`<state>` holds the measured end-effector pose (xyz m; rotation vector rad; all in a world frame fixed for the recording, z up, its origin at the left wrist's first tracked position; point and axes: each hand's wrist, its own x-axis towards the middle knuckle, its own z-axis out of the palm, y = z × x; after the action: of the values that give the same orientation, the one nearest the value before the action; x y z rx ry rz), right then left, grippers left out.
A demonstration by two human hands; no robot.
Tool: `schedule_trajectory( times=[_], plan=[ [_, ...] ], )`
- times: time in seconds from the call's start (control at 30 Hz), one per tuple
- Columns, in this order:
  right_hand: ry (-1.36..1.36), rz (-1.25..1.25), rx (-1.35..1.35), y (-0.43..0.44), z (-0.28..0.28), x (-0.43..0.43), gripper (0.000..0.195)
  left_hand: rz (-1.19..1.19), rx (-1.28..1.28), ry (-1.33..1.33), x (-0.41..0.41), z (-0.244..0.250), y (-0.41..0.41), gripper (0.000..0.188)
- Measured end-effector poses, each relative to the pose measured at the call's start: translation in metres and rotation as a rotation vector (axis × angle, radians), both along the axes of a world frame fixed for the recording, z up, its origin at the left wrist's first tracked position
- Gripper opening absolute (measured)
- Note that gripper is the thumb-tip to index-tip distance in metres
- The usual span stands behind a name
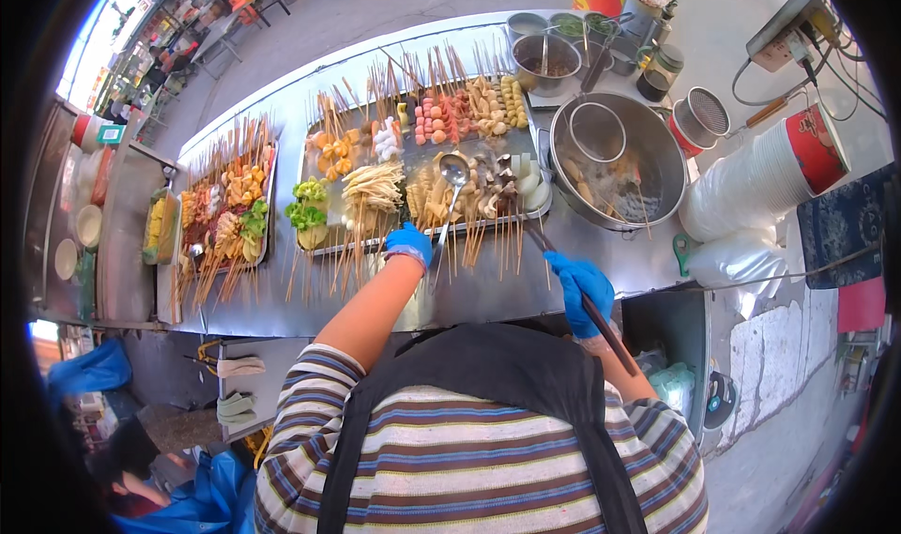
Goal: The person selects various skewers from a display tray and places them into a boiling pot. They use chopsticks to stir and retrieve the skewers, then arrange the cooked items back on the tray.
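Observation:
My right hand (pixel 586 291), in a blue glove, is closed around long dark chopsticks (pixel 602 323), whose tips point at the near right edge of a metal tray (pixel 324 251) of skewered food. My left hand (pixel 408 244), also gloved, is at the tray's near edge, beside skewer sticks below the enoki mushrooms (pixel 373 185); whether it grips any is unclear. A metal ladle (pixel 455 170) lies on the tray to its right. Right of the tray stands a large steel pot (pixel 672 207) of bubbling liquid with skewers and a round wire strainer (pixel 597 133) in it.
A second tray of skewers (pixel 266 242) lies at left. Behind the large pot are a smaller pot of sauce (pixel 546 55) and a glass jar (pixel 660 73). Stacked paper bowls (pixel 746 175) lean at right, near a green bottle opener (pixel 681 254). Another person (pixel 137 456) is at lower left.

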<state>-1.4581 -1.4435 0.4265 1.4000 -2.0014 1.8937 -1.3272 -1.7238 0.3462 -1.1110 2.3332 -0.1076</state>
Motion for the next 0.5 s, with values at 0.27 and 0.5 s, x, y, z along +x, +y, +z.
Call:
schedule_trajectory(
  times=[0.27, 0.5],
  plan=[
    [0.138, 0.121, 0.296, 0.01, 0.029, 0.005, 0.024, -0.059, -0.044, -0.025, -0.002, 0.014, 0.01, 0.051],
    [0.142, 0.113, 0.117, 0.012, 0.036, 0.004, 0.023, -0.059, 0.019, 0.054, 0.003, 0.03, 0.011, 0.048]
  ],
)
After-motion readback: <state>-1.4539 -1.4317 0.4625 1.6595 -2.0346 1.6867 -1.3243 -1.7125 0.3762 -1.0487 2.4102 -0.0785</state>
